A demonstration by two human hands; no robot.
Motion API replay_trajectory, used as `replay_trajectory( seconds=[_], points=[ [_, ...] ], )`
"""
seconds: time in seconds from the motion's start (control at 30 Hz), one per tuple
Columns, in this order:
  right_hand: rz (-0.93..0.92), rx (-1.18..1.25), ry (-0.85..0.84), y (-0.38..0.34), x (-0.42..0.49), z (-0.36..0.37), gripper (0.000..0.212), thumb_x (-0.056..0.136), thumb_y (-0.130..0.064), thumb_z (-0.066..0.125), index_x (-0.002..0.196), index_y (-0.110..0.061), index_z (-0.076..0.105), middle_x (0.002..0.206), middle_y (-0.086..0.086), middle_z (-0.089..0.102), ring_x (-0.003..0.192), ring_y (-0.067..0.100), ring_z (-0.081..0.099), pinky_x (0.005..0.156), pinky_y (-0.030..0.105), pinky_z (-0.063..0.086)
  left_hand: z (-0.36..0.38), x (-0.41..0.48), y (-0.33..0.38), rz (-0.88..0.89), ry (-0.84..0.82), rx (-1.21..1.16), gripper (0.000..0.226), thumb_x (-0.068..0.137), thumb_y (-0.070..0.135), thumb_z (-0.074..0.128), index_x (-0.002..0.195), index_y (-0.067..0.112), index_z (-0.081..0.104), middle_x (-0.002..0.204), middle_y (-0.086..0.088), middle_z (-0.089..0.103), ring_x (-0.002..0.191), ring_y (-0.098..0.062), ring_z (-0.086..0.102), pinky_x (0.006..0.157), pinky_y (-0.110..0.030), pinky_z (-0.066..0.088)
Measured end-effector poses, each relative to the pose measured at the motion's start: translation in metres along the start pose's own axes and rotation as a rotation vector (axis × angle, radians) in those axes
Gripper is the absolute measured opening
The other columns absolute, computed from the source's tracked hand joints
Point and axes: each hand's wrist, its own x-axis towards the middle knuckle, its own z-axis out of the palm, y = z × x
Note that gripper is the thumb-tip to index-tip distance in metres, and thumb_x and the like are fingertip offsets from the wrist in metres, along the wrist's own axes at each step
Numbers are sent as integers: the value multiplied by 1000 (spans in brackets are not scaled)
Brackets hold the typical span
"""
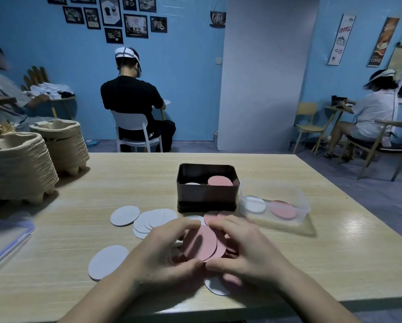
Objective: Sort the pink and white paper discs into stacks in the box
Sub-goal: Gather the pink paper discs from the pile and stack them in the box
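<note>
My left hand (165, 252) and my right hand (246, 250) together grip a bunch of pink discs (204, 244), fingers curled round its edges just above the table. Loose white discs (153, 220) lie to the left, one large white disc (108, 261) near my left wrist, and another white disc (216, 286) under my right hand. More pink discs (215, 216) lie in front of the dark box (207, 197). Inside the box I see a pink stack (219, 181) on the right and a white stack (192, 183) on the left.
A clear plastic lid or tray (276, 207) right of the box holds a white and a pink disc. Stacks of pulp trays (20, 166) stand at the left. A clear container lid (4, 238) lies at the left edge. People sit at other tables behind.
</note>
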Motion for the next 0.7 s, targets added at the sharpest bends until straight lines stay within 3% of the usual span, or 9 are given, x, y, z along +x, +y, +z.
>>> replay_trajectory(
  seconds=[0.1, 0.27, 0.43, 0.5, 0.57, 0.7],
  points=[
    [-19, 30, 20, -3, 3, 2, 78, 75, -72, 72, 137, -25, 60, 127, -14, 61, 120, -6, 49, 99, 4, 33, 0, 2, -3, 39, 23, -3, 51, 79, 30, 87, 124, 22, 64, 118, 13, 67, 106, -13, 68, 84, -33, 58],
    [-58, 66, 32, 3, 7, 8, 79, 76, -60, 82, 140, -22, 57, 130, -16, 57, 124, -9, 48, 102, 10, 36, 0, 4, -5, 34, 36, 3, 49, 75, 33, 88, 118, 23, 66, 105, 11, 70, 91, -13, 66, 77, -36, 56],
    [-148, 62, 83, 1, 8, 8, 44, 82, -49, 81, 118, -31, 62, 132, -19, 59, 126, -9, 50, 102, 7, 34, -3, 10, -4, 30, 31, -7, 58, 75, 32, 90, 127, 28, 64, 105, 17, 69, 93, -13, 67, 79, -32, 56],
    [-177, 45, 55, 2, 9, 9, 32, 87, -46, 78, 109, -26, 66, 131, -11, 63, 122, 4, 56, 101, 15, 39, -3, 12, -5, 36, 31, -9, 59, 75, 29, 92, 127, 28, 64, 105, 18, 69, 94, -12, 68, 80, -29, 55],
    [-146, 84, 67, 4, 9, 9, 27, 88, -46, 77, 102, -26, 67, 129, -7, 64, 126, 3, 55, 101, 21, 43, -4, 12, -8, 37, 40, -20, 61, 74, 32, 92, 128, 27, 64, 107, 20, 69, 99, -9, 68, 84, -26, 55],
    [-1, 347, 72, 7, 3, 9, 19, 88, -32, 82, 99, -22, 70, 131, -8, 62, 132, 8, 54, 88, 27, 59, -5, 5, -17, -27, 49, -92, 51, 78, 32, 88, 124, 34, 66, 110, 12, 73, 102, -17, 70, 87, -36, 58]
  ],
)
